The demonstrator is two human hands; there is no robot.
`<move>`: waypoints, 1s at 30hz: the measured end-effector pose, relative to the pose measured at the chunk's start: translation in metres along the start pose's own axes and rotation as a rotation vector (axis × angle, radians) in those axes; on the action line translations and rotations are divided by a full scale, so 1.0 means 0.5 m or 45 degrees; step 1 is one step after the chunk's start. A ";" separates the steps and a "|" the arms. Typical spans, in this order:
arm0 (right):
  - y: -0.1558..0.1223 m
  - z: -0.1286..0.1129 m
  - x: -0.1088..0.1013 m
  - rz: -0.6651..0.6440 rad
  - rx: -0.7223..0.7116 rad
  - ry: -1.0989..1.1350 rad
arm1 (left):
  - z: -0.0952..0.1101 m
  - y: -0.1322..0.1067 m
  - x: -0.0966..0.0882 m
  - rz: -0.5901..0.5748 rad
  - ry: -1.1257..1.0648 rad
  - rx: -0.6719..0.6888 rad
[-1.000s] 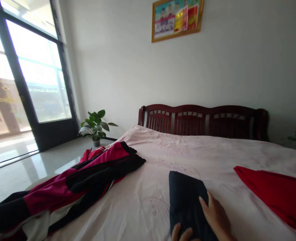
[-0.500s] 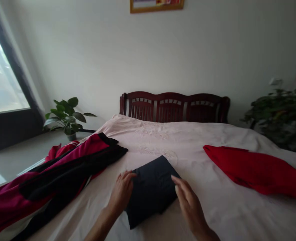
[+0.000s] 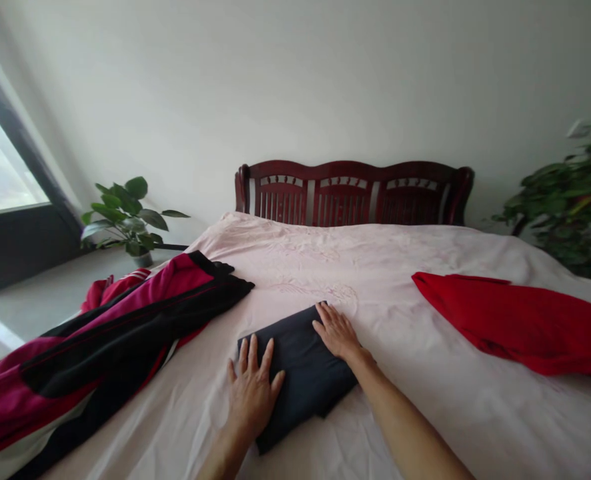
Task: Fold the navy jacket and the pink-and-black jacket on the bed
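A folded dark navy garment (image 3: 300, 370) lies on the pale pink bedsheet (image 3: 375, 267) in front of me. My left hand (image 3: 253, 390) rests flat on its near left part, fingers spread. At the garment's far right corner, my right hand (image 3: 336, 332) also presses down flat with the fingers stretched out. Neither hand holds anything.
A heap of magenta, black and white clothing (image 3: 100, 340) covers the bed's left side. A red garment (image 3: 520, 323) lies spread at the right. Behind stands a dark wooden headboard (image 3: 353, 193). Potted plants stand at the left (image 3: 125, 217) and right (image 3: 570, 207).
The view has tilted down and turned right. Both hands moved from the garment's sides onto its top and now lie flat on it; the garment shifted slightly left.
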State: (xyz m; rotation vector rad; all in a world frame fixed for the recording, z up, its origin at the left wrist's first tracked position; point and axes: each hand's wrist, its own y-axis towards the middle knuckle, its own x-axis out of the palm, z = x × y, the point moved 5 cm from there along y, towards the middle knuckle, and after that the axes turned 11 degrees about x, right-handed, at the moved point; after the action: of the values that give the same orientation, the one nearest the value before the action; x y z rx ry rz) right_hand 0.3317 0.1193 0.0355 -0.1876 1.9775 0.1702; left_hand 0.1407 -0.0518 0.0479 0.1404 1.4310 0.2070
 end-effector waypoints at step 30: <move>-0.370 0.064 0.030 0.502 0.238 -0.159 | -0.006 -0.051 0.009 0.047 0.025 -0.012</move>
State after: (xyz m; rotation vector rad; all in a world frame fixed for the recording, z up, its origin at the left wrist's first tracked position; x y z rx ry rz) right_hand 0.3929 -0.0560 0.0026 0.3296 1.8746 0.2429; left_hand 0.1400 -0.0757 0.0374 0.1575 1.4479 0.2461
